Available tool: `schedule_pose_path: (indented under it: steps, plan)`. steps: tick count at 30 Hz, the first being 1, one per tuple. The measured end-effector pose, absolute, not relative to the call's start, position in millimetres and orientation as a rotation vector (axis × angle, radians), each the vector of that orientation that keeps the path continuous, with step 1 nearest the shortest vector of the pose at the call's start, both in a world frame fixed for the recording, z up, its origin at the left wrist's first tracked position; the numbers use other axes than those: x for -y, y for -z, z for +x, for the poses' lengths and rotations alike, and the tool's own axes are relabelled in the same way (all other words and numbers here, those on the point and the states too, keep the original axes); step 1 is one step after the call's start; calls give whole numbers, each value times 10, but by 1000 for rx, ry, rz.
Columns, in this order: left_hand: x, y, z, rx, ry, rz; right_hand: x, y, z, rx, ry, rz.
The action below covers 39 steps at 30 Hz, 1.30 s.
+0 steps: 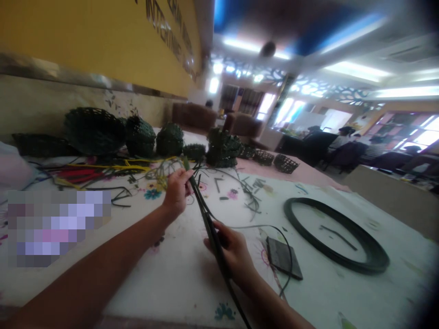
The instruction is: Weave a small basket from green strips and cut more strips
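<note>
A bundle of long dark green strips (202, 201) runs slantwise between my hands, above the white flowered cloth. My left hand (177, 189) is closed around its far end. Farther down, my right hand (231, 249) grips the same bundle, its fingers wrapped about it. One thin strip (255, 226) loops away to the right and hangs past a flat dark rectangular block (284, 257). The bundle's lower end passes out of view at the bottom edge.
A coil of dark green strip (343, 258) lies to the right. Several woven green baskets (222, 148) line the back of the table. Loose red and yellow strips (82, 173) lie at left, with green offcuts (252, 196) mid-table. Chairs (194, 116) and people are beyond.
</note>
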<state>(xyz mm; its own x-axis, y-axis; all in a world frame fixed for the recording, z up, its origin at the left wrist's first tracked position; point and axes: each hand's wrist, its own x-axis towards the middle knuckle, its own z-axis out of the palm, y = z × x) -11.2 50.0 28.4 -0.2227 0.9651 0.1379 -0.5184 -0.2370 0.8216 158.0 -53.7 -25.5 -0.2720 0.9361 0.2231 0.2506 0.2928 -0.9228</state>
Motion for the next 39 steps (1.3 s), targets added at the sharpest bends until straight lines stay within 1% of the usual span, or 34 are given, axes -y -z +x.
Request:
schedule_pose_path:
  steps: [5,11,21,27,32,39]
  plan:
    - [-530,-325,-174,-803,-1704,805,513,291,1577,1722,-1026,-1097]
    - [-460,-258,-69,-735,-1662,919,474,339,1590,1706,-966,-1108]
    - [-502,-244,-104,-737,-1636,914,541,271,1592,1709,-957,-1116]
    - [-583,-323,-255,-763,-1639,844,541,318,1567,1724,-988,-1097]
    - [-512,-297,-153,-755,-1643,914,513,374,1565,1668,-987,-1104]
    - [-469,-265,-76,-729,-1661,913,521,318,1578,1668,-1037,-1086]
